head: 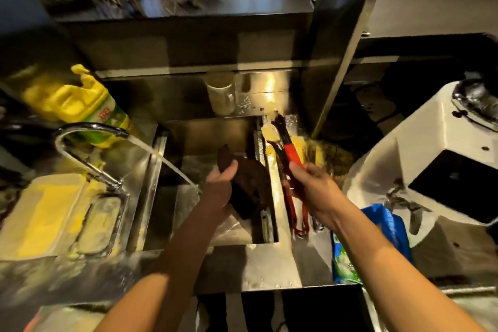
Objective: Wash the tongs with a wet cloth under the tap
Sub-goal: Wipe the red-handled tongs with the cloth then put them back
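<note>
While the tap [89,132] runs into the sink [188,129], the left hand [221,180] grips the cloth [250,183] and the right hand [310,183] grasps the tongs [285,145] over the sink's right edge: washing seems unstarted; next, bring both under the stream.

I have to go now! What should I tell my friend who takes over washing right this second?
Left hand grips the dark cloth over the sink.
Right hand grips the red-handled tongs over the sink's right edge, tips pointing away.
The tap is running; its stream lands in the sink left of the cloth.
Done: cloth and tongs both picked up, water on.
Left: bring the tongs under the stream and wipe them with the cloth.
</note>
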Tool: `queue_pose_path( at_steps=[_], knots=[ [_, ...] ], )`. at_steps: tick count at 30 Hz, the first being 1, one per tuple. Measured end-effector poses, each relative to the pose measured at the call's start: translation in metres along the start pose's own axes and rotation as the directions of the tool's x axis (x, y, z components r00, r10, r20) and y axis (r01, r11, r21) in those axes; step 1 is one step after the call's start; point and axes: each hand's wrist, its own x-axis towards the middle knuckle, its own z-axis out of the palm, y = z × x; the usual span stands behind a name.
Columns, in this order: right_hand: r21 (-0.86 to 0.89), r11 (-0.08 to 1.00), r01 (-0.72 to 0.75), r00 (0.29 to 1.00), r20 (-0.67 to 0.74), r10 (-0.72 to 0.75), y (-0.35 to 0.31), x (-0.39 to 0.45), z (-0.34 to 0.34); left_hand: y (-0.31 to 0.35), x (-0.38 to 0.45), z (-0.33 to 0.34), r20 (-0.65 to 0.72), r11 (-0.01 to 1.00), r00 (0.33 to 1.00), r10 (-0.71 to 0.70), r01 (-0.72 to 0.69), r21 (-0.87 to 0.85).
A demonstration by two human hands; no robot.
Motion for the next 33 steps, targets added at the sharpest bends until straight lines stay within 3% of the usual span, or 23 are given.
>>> queue_pose_path(
  at_steps=[3,6,8,15,18,24,27,30,33],
  knots=[
    [0.170,0.976,-0.133,0.974,0.207,0.097,0.011,0.002,0.031,0.022,0.006,-0.032,-0.100,1.000,0.995,0.022,-0.023,-0.007],
    [-0.098,0.978,-0.183,0.932,0.298,0.205,0.027,0.006,0.076,0.044,0.015,-0.080,-0.182,0.995,0.983,0.027,-0.010,0.096],
    [-0.274,0.945,-0.178,0.928,0.273,0.253,0.037,0.009,0.105,0.050,0.019,-0.111,-0.194,0.994,0.981,-0.005,0.026,0.106],
    [-0.339,0.925,-0.169,0.932,0.250,0.262,0.066,0.026,0.188,0.066,0.043,-0.164,-0.116,0.992,0.993,0.020,-0.034,-0.121],
    [-0.355,0.919,-0.172,0.939,0.223,0.262,0.074,0.033,0.213,0.074,0.055,-0.165,-0.120,0.997,0.993,0.011,-0.020,-0.075],
    [-0.357,0.925,-0.129,0.958,0.194,0.209,0.085,0.041,0.241,0.080,0.084,-0.170,-0.132,0.983,0.991,-0.037,0.059,0.173],
    [-0.364,0.920,-0.143,0.959,0.177,0.219,0.091,0.037,0.240,0.095,0.104,-0.169,-0.125,0.991,0.987,-0.105,0.114,0.066],
    [-0.330,0.927,-0.177,0.963,0.135,0.232,0.087,0.041,0.236,0.091,0.118,-0.158,-0.183,0.991,0.982,-0.036,0.059,0.123],
    [-0.346,0.925,-0.154,0.976,0.090,0.196,0.082,0.046,0.236,0.079,0.118,-0.141,-0.178,0.996,0.981,-0.074,0.082,0.036]
  ],
)
